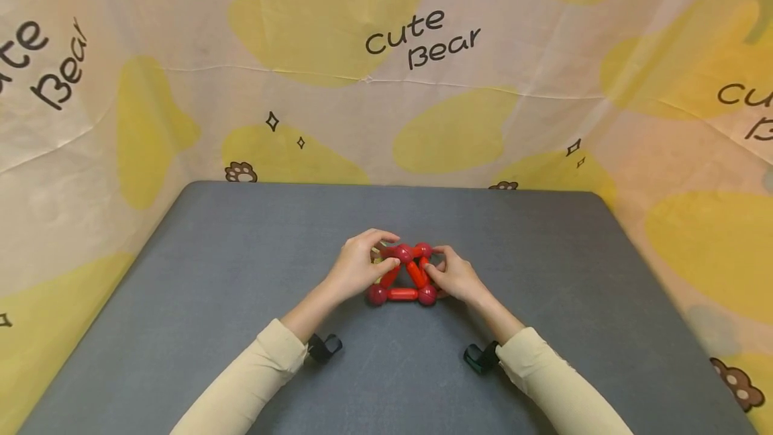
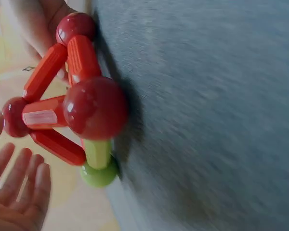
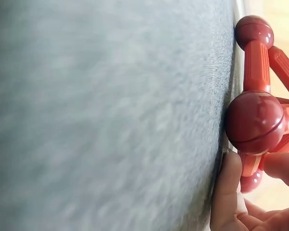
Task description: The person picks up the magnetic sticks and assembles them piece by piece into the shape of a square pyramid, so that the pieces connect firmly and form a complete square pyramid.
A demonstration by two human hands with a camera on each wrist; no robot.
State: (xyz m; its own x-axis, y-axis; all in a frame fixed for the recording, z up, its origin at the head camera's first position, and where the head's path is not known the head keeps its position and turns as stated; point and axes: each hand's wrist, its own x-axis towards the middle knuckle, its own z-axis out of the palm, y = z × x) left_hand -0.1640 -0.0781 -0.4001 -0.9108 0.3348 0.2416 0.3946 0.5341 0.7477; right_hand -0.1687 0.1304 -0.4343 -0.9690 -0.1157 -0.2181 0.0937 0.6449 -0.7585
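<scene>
A ball-and-rod building-toy frame (image 1: 402, 294) stands on the table in front of me, with dark red balls at its corners joined by red rods. One green ball (image 2: 100, 174) and a yellow-green rod (image 2: 97, 153) show on its left side. My left hand (image 1: 356, 264) reaches round the upper left, thumb right at the top ball (image 2: 14, 117); its fingers (image 2: 36, 192) are spread and apart from the frame in the left wrist view. On the other side, my right hand (image 1: 457, 277) has thumb and fingers about a red rod (image 3: 251, 165) beside the near right ball (image 3: 255, 121).
The grey table (image 1: 272, 220) has fabric walls (image 1: 338, 106) printed with yellow patches and lettering behind it and on both sides. Black straps (image 1: 325, 348) hang at both wrists, close to the cream sleeves (image 1: 253, 368).
</scene>
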